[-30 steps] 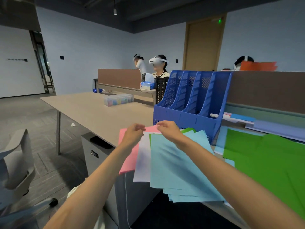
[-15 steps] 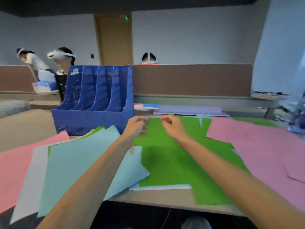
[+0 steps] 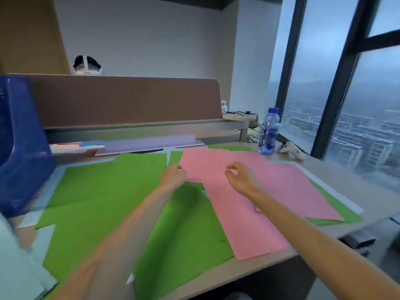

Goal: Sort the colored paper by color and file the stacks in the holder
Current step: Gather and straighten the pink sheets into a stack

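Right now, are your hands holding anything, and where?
The left hand pinches the pink sheet at its left edge. The right hand curls loosely above it, apparently holding nothing.

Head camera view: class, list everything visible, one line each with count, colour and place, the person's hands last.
pink paper: several overlapping sheets, pink, right half of the desk
green paper: several sheets, green, centre and left, partly under the pink
pale blue paper: few sheets, pale blue, bottom left corner
file holder: one, blue, left edge, blurred
lilac stack: one, lilac, back of the desk
divider: one, brown, behind the desk
water bottle: one, clear with blue cap, back right
left hand: one, at the pink paper's left edge, fingers curled, grip unclear
right hand: one, above the pink paper, loosely curled, holding nothing
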